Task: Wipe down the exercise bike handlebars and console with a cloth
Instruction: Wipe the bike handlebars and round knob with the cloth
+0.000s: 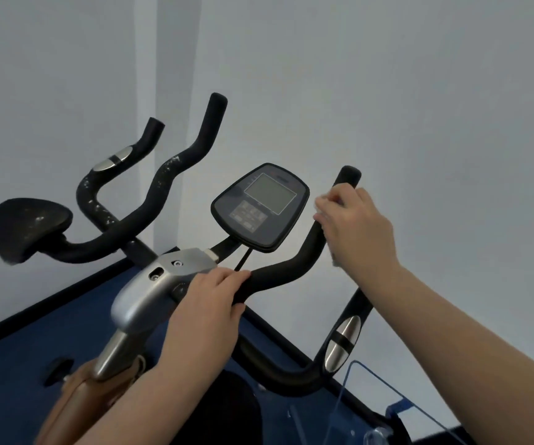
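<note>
While my right hand (352, 226) is wrapped round the upright right horn of the handlebar (294, 268), just below its rounded tip, the bar's long axis here runs up and away from me, so any stroke has to travel along that line — down toward the bend or up over the end; a pale smear under my fingers and below the palm may be the cloth, but it is too blurred for me to be sure. My left hand (208, 303) is closed round the same bar lower down, beside the silver clamp housing (159, 277), steadying it. Between my two hands, tilted toward me on its stalk, sits the console (261, 207): a rounded dark slab with a flat grey screen and a pad of buttons; my right hand is nearer to it, so I judge it would reach it first. Black foam covers the bars, matt and slightly giving by the look of it — on the far left horns (169, 168) it is flecked with white, and the elbow pad (28, 226) looks dusty too.
</note>
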Available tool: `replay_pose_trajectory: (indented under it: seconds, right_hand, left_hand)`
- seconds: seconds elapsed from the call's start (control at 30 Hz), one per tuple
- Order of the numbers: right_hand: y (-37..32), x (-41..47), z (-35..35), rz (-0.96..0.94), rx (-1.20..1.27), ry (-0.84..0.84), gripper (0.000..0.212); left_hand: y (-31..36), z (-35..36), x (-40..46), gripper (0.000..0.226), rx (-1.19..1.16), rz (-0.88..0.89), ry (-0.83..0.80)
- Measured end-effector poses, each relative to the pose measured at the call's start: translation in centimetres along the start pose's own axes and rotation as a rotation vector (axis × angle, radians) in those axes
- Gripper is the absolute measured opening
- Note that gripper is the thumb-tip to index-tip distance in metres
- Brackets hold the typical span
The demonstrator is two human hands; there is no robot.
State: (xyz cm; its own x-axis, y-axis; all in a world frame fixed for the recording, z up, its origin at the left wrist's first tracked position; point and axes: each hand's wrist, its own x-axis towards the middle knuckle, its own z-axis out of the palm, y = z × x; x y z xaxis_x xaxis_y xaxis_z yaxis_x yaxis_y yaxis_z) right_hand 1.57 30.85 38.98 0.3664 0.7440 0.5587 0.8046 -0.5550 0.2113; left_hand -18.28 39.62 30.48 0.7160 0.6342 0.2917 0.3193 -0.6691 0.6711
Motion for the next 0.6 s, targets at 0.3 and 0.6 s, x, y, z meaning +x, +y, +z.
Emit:
replay_pose_trajectory:
  seconds: [0.3,0.6]
  right_hand:
    - [-5.4,-4.9,1.2,0.307,0.521,-0.014,0.019]
    - [-4.5,-5.5,-0.9,0.061,0.876,-0.158,0.018]
  left_hand:
    - [0.3,-0.1,-0.4,0.039,0.047,-0.080,0.039]
    - [0.6,-0.7,-4.3,0.035,0.159,-0.166,0.137]
